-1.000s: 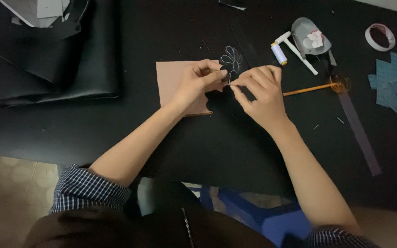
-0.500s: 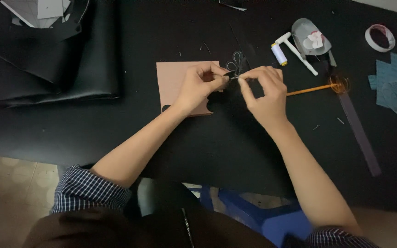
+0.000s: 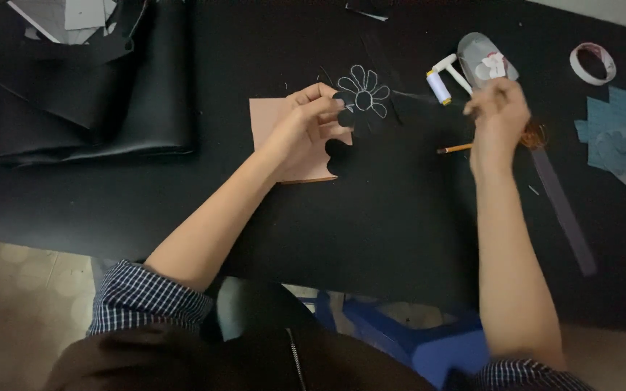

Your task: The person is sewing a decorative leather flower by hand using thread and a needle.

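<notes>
1. Light is even and soft, moderately bright, falling from above; no hard shadows show.
2. The black desk [image 3: 182, 195] swallows light, so dark pieces on it barely separate from it.
3. A faint sheen lies on the folded black sheet [image 3: 96, 108] at upper left.
4. The right hand [image 3: 498, 108] is smeared by motion blur; the left hand [image 3: 306, 127] is sharper.
5. The white flower outline [image 3: 362, 90] reads crisply.
6. The bottom edge, near the body, is dim and soft.

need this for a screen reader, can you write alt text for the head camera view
Seen from above, a person's left hand pinches a black piece stitched with a white flower outline, while the right hand is raised to the right, apparently drawing a thread taut. A tan sheet, thread spool and pencil lie on the black table.
</notes>
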